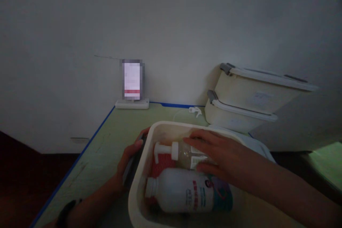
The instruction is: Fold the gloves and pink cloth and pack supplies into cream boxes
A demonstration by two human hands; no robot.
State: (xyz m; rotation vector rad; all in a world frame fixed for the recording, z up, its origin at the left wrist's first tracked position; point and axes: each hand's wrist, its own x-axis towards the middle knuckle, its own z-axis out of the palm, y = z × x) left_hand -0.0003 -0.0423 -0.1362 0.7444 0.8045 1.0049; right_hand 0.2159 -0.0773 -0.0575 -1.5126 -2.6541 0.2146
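Observation:
A cream plastic storage box stands open on the table in front of me. My left hand grips its left side at the dark grey latch. Inside, a clear pump bottle with a white pump head lies on its side, over something red and textured. My right hand reaches over this bottle, thumb on the near side and fingers on the far side, hiding its lower end. Nearer to me in the box lies a white capped bottle with a printed label.
Two lidded cream boxes, the upper on the lower, are stacked at the back right. A white trigger spray head lies at the green table's back edge. A lit screen on a white base stands at the back left, against the wall.

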